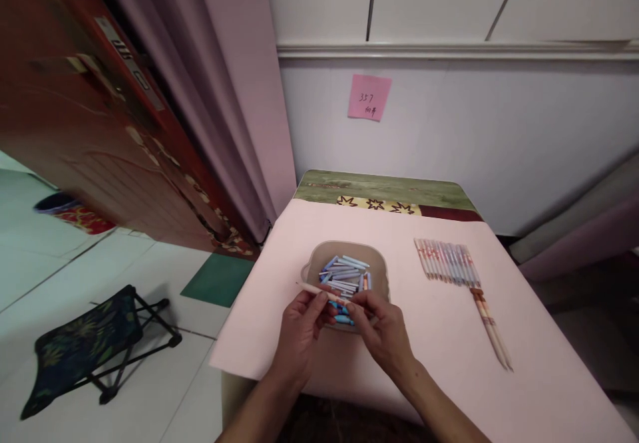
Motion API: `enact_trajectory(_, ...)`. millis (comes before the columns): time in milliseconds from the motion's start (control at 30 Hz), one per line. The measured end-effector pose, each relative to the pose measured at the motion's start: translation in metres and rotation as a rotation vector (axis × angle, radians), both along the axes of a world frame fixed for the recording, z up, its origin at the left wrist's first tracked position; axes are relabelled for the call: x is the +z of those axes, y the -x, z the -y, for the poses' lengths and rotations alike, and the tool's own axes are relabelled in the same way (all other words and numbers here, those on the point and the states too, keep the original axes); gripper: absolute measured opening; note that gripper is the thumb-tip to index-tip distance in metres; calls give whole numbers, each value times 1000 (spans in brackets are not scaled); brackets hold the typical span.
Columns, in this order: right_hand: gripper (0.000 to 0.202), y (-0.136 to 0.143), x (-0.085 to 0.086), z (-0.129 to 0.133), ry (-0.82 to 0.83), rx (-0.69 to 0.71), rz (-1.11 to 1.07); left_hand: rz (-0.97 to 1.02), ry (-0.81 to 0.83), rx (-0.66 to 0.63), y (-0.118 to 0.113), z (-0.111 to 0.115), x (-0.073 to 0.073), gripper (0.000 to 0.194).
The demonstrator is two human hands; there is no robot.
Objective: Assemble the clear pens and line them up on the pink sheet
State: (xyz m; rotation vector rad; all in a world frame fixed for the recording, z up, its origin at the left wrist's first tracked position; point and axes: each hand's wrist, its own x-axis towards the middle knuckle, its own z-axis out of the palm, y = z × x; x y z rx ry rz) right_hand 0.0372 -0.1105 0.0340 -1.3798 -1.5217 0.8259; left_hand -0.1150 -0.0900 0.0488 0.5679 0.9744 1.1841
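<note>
Over the near part of a beige plastic tray point(379, 261), both of my hands hold one pale pen point(315, 289) with orange-red markings. My left hand point(303, 320) pinches its middle, and the tip points up to the left. At its other end, the fingers of my right hand point(382, 326) are closed on it. Inside the tray lie many blue and lilac pen parts point(344, 273), some covered by my hands. To the right, a row of assembled pens point(445, 261) lies side by side, and a few pale pens point(492, 330) with orange-red ends lie below it.
A pinkish sheet point(424, 376) covers most of the table, whose green patterned edge point(389, 187) shows at the back by the wall. A pink note point(369, 97) is stuck on the wall. Left of the table are a folding stool point(90, 343) and a red door point(100, 130).
</note>
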Motion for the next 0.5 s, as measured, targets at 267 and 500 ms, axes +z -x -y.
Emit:
enact_trajectory(267, 16, 1, -1, 0, -55, -71, 30, -75, -12, -13, -2, 0, -1, 28)
enact_trajectory(500, 15, 0, -1, 0, -3, 23, 106, -132, -18, -18, -1, -1, -4, 27)
